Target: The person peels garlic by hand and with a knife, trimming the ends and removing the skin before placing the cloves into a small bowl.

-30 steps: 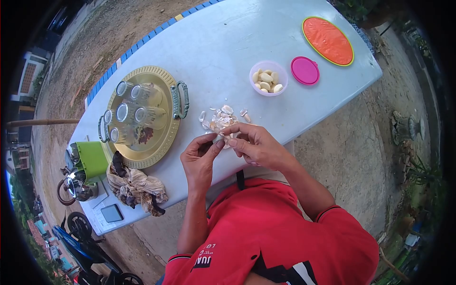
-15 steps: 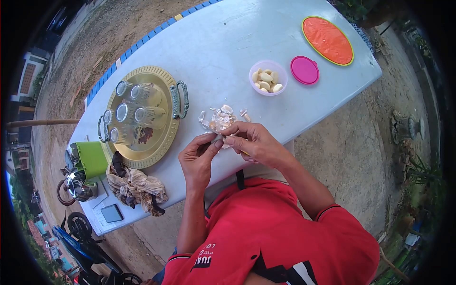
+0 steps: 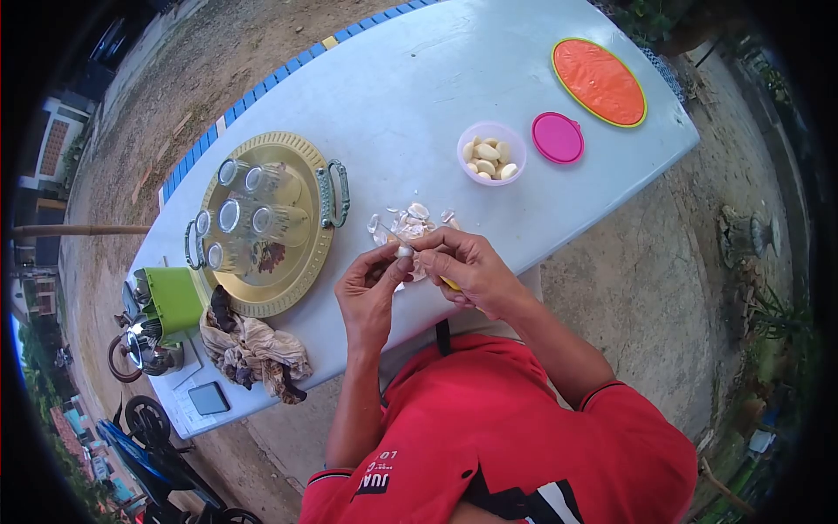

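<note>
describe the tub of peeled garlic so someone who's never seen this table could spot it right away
On the long pale table, go to the far right end, where a big orange lid and a small pink lid lie flat. Just left of the pink lid stands a small clear round tub, the only thing there holding whole peeled garlic cloves.

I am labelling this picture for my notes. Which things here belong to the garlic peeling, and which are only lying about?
Belong to the job: left hand and right hand, both pinching the garlic clove; heap of peels; bowl of peeled cloves.
Lying about: tray of glasses; cloth; pink lid; orange lid; green container.
</note>
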Demonstrator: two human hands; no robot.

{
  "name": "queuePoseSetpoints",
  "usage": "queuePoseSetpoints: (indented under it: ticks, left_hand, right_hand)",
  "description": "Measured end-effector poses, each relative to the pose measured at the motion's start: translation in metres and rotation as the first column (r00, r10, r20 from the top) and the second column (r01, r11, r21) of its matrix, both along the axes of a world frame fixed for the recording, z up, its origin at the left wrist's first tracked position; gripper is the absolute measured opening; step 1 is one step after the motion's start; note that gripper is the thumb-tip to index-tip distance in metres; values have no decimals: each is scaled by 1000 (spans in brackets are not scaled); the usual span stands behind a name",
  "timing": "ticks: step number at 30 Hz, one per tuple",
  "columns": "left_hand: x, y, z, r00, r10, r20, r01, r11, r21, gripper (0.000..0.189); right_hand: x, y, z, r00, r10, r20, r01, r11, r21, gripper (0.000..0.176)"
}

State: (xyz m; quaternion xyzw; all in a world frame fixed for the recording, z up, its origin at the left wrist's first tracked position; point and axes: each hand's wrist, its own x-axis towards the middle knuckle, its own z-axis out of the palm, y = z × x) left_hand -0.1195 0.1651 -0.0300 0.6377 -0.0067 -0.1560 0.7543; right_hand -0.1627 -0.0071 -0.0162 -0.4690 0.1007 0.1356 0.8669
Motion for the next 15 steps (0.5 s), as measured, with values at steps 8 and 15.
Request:
queuePoseSetpoints:
  ticks: [8, 15]
  left_hand:
    - [3, 3, -5, 964, -20, -266, -94, 907, -411, 21]
    - [5, 5, -3, 972, -27, -235, -73, 910, -409, 20]
  right_hand:
    - [1, 5, 2, 998, -6, 59, 10, 998, -69, 26]
    - [2, -3, 1, 1000, -20, -6, 20, 1000, 20, 24]
